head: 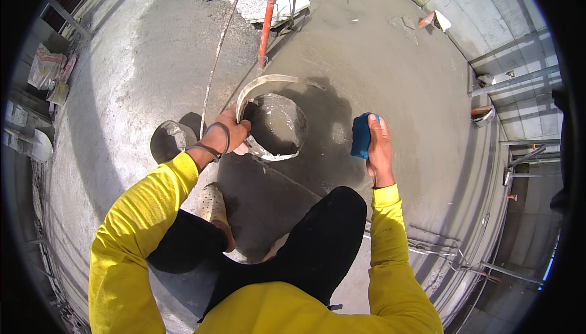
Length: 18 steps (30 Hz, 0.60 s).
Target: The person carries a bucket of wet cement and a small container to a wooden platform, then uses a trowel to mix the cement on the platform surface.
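Observation:
My left hand grips the left rim of a cement-crusted bucket with murky grey liquid inside. A pale curved strip runs from that hand and arcs around the bucket's far side; whether it is fixed to the bucket I cannot tell. Right of the bucket, my right hand holds a blue block, likely a sponge, above the wet grey floor. Left of my left wrist stands a second, smaller container, partly shaded.
An orange-red pole and a rusty rebar rise beyond the bucket. Broken concrete slabs lie behind them. A shovel rests at the left edge. A block wall runs along the right. Thin metal rods lie at lower right.

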{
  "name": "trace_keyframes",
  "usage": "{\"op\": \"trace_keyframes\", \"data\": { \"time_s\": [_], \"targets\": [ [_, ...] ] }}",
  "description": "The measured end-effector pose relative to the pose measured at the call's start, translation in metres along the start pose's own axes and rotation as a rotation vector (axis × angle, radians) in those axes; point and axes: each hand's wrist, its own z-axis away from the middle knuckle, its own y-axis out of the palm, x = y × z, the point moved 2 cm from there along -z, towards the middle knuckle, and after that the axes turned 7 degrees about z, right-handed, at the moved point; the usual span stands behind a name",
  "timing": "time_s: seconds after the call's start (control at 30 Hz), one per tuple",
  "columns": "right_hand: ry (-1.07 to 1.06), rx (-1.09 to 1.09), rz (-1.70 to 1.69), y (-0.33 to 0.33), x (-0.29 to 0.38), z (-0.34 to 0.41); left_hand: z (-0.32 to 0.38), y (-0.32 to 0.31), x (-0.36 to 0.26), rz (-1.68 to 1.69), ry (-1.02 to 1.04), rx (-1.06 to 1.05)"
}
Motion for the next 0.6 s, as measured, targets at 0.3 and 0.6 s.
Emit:
{"op": "trace_keyframes", "data": {
  "time_s": [0.3,0.6],
  "targets": [
    [-0.803,0.008,0.660,0.151,0.012,-0.005,-0.010,0.017,-0.013,0.068,0.031,-0.005],
    [-0.843,0.004,0.646,0.155,0.015,-0.015,-0.015,0.015,-0.002,0.105,0.050,0.003]
  ]
}}
